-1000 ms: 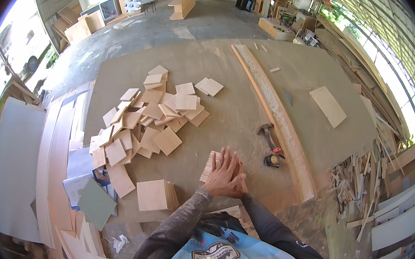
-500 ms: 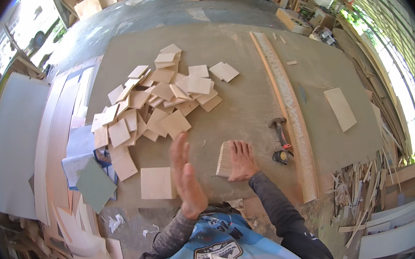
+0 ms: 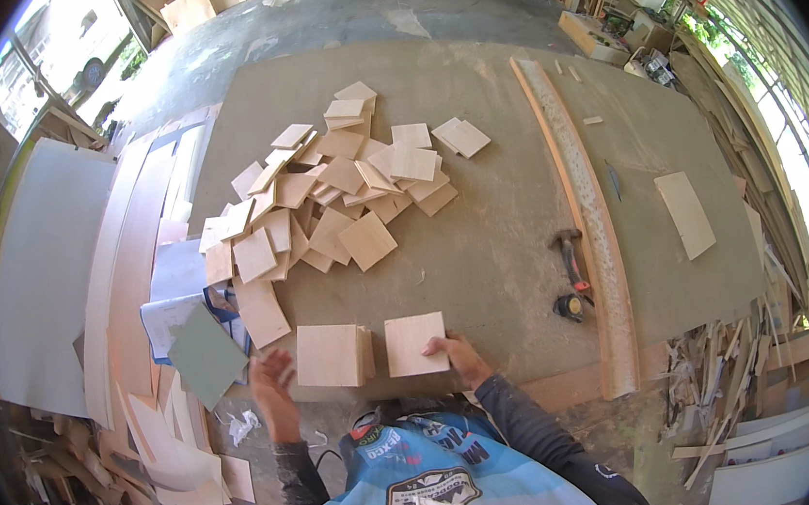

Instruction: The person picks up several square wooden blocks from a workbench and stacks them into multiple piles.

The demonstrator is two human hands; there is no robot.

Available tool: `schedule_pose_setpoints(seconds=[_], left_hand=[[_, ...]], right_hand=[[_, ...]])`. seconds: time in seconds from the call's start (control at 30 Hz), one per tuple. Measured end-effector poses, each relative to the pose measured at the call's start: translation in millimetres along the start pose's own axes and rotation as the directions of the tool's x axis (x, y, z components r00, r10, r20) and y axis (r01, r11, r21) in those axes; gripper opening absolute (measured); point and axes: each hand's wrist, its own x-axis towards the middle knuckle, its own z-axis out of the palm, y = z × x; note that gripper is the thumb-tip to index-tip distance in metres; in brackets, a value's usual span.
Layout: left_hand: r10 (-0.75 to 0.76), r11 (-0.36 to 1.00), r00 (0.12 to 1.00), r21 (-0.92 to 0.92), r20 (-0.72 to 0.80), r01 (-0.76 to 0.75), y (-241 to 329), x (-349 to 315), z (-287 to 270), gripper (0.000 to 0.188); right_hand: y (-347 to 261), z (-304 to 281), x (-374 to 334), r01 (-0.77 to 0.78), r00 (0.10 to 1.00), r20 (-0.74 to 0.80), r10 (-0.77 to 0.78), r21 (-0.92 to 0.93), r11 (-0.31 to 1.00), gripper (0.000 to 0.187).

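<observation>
Close to the table's front edge a stack of square plywood pieces (image 3: 327, 355) shows the edges of several layers on its right side. Beside its left edge my left hand (image 3: 274, 382) is held with fingers apart and nothing in it. To the right of the stack, across a small gap, is another pale plywood square (image 3: 411, 341). My right hand (image 3: 455, 357) grips its right edge, thumb on the top face and the other fingers hidden. Whether more pieces lie under that square I cannot tell. Farther off spreads a loose heap of plywood squares (image 3: 343, 177).
Along the right runs a long wooden strip (image 3: 579, 206), with a hammer (image 3: 569, 258) and a tape measure (image 3: 568, 308) beside it. A single board (image 3: 684, 216) lies beyond. At the left are a green square (image 3: 208, 354) and an open book (image 3: 174, 309).
My right hand has turned the pieces it held on edge, so a square face now shows on top. My left hand has moved left and down, to the left side of the near stack.
</observation>
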Motion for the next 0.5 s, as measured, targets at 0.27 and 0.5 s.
schedule_pose_setpoints(seconds=[0.27,0.5], left_hand=[[-0.118,0.99,0.989,-0.066,0.084,0.123,-56.9,-2.1,5.8,0.049],[-0.062,0.997,0.991,0.056,0.12,0.056,-58.6,17.1,-9.4,0.051]], right_hand=[[17.2,13.0,-1.3,-0.003,0.999,-0.041,-0.004,-0.181,0.984,0.067],[7.9,-8.7,10.3,0.163,0.977,-0.006,-0.212,-0.616,0.771,0.068]])
